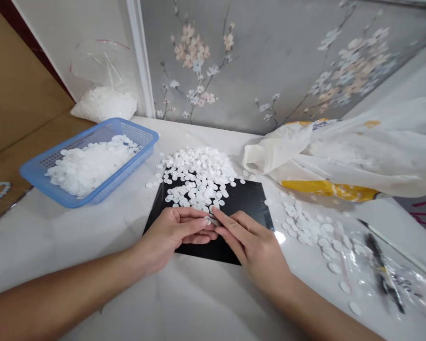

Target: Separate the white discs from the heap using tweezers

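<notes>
My left hand [186, 227] is closed in a pinch, with a small round white disc [208, 220] between thumb and fingers. Opposite it, my right hand [250, 237] pinches a thin grey piece [214, 220] whose tip meets the disc; its kind is too small to make out. Both hands are over a black board [248, 199] on the white tabletop. Just beyond the fingertips, a heap of loose white discs [206, 166] spreads across the board's back half and onto the table.
To the left stands a blue plastic basket [108, 193] of white discs. A clear bag of white pieces [104, 104] leans behind it. At right lie a white and yellow plastic bag [341, 156], scattered discs [305, 225], a black pen [383, 265] and a slim pale stick [401, 248].
</notes>
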Demonstrator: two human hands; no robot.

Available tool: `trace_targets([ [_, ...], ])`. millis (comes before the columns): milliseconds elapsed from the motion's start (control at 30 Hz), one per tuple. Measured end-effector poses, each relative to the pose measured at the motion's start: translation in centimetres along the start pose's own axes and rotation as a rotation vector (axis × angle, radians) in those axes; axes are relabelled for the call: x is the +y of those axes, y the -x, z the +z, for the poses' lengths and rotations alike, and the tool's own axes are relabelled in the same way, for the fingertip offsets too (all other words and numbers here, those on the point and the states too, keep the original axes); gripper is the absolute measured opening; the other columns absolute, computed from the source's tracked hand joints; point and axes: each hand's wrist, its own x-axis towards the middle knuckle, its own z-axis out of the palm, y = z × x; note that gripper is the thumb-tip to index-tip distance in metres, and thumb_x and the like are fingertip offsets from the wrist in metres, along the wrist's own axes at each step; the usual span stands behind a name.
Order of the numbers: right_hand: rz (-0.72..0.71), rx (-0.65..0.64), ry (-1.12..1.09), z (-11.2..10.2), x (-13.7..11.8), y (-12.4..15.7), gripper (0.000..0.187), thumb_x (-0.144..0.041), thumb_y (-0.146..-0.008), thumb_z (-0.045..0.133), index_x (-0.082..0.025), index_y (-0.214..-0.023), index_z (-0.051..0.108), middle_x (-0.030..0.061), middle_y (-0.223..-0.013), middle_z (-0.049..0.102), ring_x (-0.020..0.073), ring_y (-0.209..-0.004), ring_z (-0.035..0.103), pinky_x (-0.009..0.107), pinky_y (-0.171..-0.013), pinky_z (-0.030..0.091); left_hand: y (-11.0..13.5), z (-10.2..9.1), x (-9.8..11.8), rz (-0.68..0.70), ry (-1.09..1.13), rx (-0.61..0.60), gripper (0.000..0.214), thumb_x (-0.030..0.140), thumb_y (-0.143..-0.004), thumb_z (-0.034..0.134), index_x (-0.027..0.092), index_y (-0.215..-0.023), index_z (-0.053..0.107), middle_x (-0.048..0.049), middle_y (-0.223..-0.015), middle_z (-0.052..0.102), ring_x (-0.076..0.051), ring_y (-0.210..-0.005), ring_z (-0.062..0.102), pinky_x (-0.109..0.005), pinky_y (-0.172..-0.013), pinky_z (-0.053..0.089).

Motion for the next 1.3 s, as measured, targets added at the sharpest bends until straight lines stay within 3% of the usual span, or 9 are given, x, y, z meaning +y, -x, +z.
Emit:
trace_targets([
  [967, -0.072, 0.005, 0.030, -0.44, -0.15, -0.18, 0.033, -0.023, -0.098, 0.041, -0.010, -0.118, 0.063, 0.0048, -0.070, 0.059, 0.0120, -0.063, 0.058, 0.021, -0.054, 0.049, 0.11, -0.18, 0.25, 0.010, -0.101, -0.057, 0.021, 0.030, -0.074, 0.074, 0.013, -0.086, 0.071, -0.0080, -0.082, 0.075, -0.017, -0.078, 0.072, -0.022, -0.073, 0.057],
  [1300, 0.012, 0.020, -0.001, -0.53, -0.19, -0.09, 0.030, -0.022, -0.097, 0.043, -0.015, -0.114, 0.066, 0.0019, -0.068, 0.056, 0.0101, -0.058, 0.056, 0.019, -0.050, 0.045, 0.19, -0.05, 0.37, -0.008, -0.094, -0.030, 0.020, 0.029, -0.074, 0.073, 0.013, -0.087, 0.070, -0.0085, -0.081, 0.075, -0.018, -0.078, 0.072, -0.024, -0.072, 0.056],
])
